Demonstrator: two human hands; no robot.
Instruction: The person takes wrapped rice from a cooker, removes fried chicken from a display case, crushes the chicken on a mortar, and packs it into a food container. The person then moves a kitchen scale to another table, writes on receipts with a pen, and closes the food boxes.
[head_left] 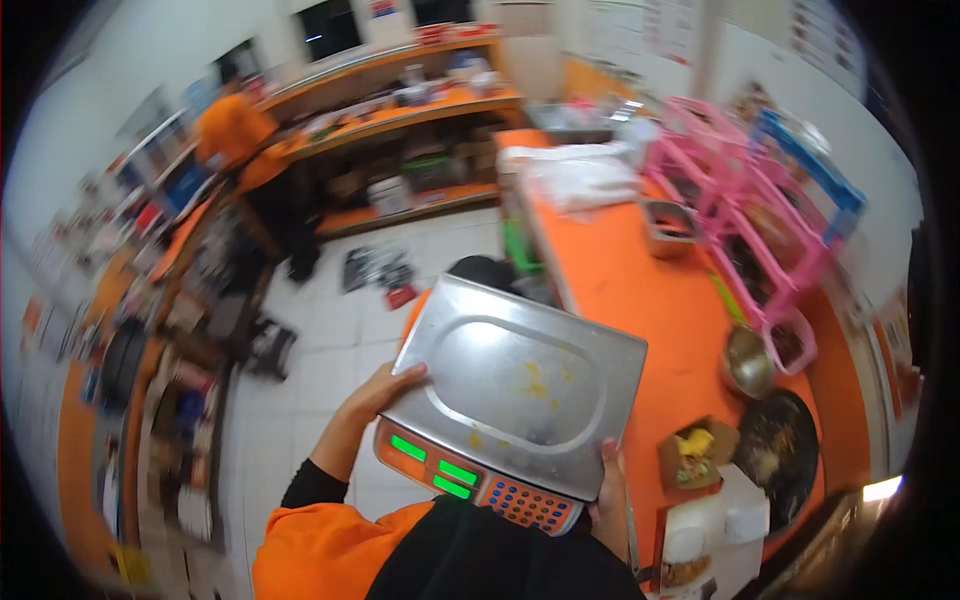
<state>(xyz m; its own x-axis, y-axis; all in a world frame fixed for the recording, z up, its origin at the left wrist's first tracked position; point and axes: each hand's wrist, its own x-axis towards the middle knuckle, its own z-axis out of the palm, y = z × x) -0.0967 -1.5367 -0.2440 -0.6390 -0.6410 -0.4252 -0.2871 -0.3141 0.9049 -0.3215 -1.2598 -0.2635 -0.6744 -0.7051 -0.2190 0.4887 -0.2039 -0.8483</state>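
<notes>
A digital weighing scale [500, 365] with a steel top plate is held up in front of my body. Yellowish stains mark the plate, and its green displays and blue keys face me. My left hand [378, 392] grips the scale's left edge, thumb on the plate's rim. My right hand [608, 490] holds the right edge near the keypad; most of its fingers are hidden under the scale. Just right of the scale is the orange counter [660, 370], with a box of food [697, 450] and white containers [715, 530] close to my right hand.
Pink baskets [735, 210] line the counter's right side, near a metal bowl [748, 360] and a dark pan [790, 450]. A white bag [585, 175] lies farther back. Black bags [375, 268] sit on the tiled floor. A person in orange [235, 135] stands at the far-left shelves.
</notes>
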